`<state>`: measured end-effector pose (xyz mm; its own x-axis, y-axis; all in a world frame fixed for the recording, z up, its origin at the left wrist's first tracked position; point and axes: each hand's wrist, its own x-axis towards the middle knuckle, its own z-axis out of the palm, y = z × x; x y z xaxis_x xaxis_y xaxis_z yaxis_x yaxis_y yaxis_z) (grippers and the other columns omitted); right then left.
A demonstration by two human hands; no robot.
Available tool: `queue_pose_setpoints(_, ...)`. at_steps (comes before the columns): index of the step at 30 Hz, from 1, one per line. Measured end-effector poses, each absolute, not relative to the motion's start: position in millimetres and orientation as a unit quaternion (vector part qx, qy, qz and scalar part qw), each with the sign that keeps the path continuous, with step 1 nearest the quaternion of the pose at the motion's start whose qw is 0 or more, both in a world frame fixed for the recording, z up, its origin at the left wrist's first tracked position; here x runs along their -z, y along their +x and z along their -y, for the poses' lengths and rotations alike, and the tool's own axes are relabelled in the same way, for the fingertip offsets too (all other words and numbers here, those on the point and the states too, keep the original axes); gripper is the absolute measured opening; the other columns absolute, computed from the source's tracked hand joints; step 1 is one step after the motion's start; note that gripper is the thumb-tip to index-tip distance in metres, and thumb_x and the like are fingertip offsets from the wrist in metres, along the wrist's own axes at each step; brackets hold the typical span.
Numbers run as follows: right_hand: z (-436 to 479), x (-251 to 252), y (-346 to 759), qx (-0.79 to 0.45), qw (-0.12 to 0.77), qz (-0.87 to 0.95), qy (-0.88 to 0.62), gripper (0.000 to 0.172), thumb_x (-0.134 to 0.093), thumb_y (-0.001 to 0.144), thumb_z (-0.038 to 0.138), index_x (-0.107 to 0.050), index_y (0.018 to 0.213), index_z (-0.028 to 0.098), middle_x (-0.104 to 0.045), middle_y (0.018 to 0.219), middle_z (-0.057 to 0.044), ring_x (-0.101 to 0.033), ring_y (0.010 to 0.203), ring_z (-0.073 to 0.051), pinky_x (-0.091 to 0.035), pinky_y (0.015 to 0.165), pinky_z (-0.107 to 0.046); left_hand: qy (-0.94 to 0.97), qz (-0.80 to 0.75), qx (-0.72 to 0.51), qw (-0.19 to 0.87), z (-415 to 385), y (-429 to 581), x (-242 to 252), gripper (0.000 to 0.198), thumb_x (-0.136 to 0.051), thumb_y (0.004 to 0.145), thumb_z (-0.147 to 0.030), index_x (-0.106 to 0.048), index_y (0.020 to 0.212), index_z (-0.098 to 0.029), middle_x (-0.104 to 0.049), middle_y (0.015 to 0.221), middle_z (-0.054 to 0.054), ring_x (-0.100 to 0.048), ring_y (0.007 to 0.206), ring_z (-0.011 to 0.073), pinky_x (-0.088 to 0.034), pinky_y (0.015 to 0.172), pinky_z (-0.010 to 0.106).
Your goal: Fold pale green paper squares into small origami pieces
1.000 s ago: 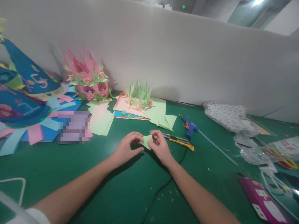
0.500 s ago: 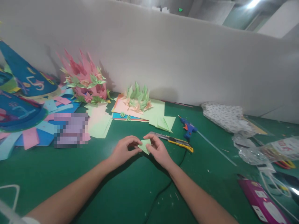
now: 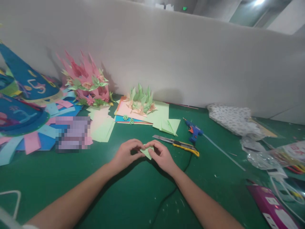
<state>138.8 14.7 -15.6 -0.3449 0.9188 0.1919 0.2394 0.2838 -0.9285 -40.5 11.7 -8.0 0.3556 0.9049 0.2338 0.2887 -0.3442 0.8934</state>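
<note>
A small piece of light green paper [image 3: 147, 153] is held between both hands above the table's middle. My left hand [image 3: 128, 154] pinches its left side between thumb and fingers. On the other side, my right hand [image 3: 161, 155] grips it, thumb on the near face and fingers at the upper edge. The fingers cover part of the paper, so its full folds are hidden. Just right of my right hand lies a yellow utility knife [image 3: 184, 146] with its blade out. Beyond that is a blue glue gun [image 3: 194, 131] with a clear glue stick in it.
A green paper crown [image 3: 141, 100] stands on coloured sheets [image 3: 162, 113] at the back. Pink crowns [image 3: 87, 78] and blue cone hats [image 3: 30, 76] fill the left. Plastic bags [image 3: 259, 152] and a magenta power strip [image 3: 269, 203] lie right. A black cord [image 3: 166, 197] crosses the table.
My right hand's fingers have shifted left over the paper's upper edge, closer to my left fingertips, and less of the paper shows. The view has shifted slightly.
</note>
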Motion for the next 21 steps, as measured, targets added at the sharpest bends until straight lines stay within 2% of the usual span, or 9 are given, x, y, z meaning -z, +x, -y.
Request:
queue_pose_setpoints(5, -14, 12, 137, -0.415, 0.391, 0.706, -0.420, 0.016, -0.048, 0.079, 0.015, -0.061, 0.088, 0.019, -0.058, 0.086, -0.003, -0.053, 0.076, -0.015, -0.041, 0.069, -0.027, 0.747, -0.421, -0.370, 0.359, -14, -44, 6, 0.010, -0.061, 0.072, -0.022, -0.065, 0.080, -0.018, -0.064, 0.083, 0.005, -0.059, 0.076, 0.0151, -0.047, 0.070, 0.026)
queue_pose_setpoints(10, -20, 8, 133, -0.442, 0.373, 0.689, -0.437, 0.018, -0.046, 0.078, 0.014, -0.060, 0.088, 0.020, -0.058, 0.083, -0.002, -0.051, 0.071, -0.014, -0.040, 0.064, -0.026, 0.735, -0.418, -0.379, 0.375, -16, -46, 5, 0.013, -0.062, 0.071, -0.024, -0.065, 0.084, -0.020, -0.063, 0.087, 0.005, -0.059, 0.072, 0.0136, -0.048, 0.069, 0.026)
queue_pose_setpoints(16, -37, 6, 127, -0.423, 0.356, 0.725, -0.411, 0.020, -0.047, 0.077, 0.011, -0.061, 0.087, 0.021, -0.059, 0.082, -0.001, -0.051, 0.075, -0.015, -0.040, 0.070, -0.028, 0.704, -0.447, -0.403, 0.377, -22, -52, 9, 0.011, -0.062, 0.071, -0.024, -0.064, 0.081, -0.020, -0.062, 0.084, 0.004, -0.059, 0.072, 0.0140, -0.048, 0.064, 0.025)
queue_pose_setpoints(21, -48, 7, 127, -0.464, 0.346, 0.716, -0.391, 0.020, -0.046, 0.079, 0.012, -0.060, 0.090, 0.021, -0.059, 0.086, -0.001, -0.053, 0.079, -0.015, -0.041, 0.072, -0.028, 0.687, -0.447, -0.406, 0.404, -25, -52, 11, 0.016, -0.064, 0.069, -0.025, -0.063, 0.084, -0.019, -0.061, 0.090, 0.005, -0.058, 0.070, 0.0129, -0.049, 0.066, 0.026)
